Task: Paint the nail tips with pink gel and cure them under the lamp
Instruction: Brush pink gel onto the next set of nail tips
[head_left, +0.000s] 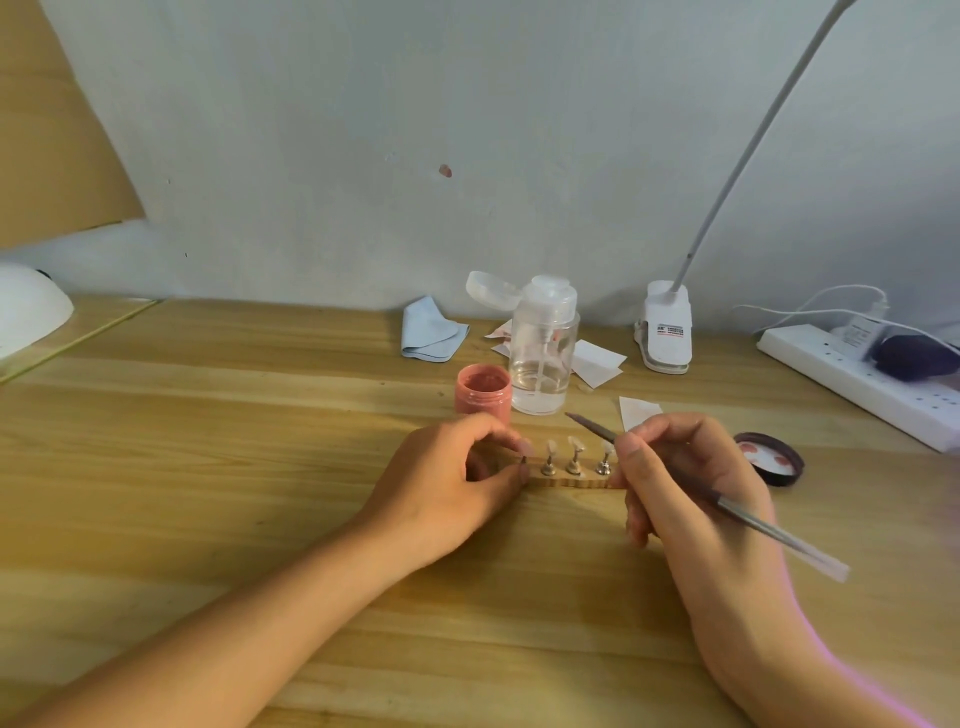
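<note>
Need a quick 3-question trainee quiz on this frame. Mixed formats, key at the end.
1. True or false: the pink gel jar has its lid on.
2. The right hand holds: A) a brush B) tweezers C) a cotton swab.
3. Fill in: the left hand pinches the nail tip stand at the ___ end of the wooden holder.
Key: 1 false; 2 A; 3 left.
</note>
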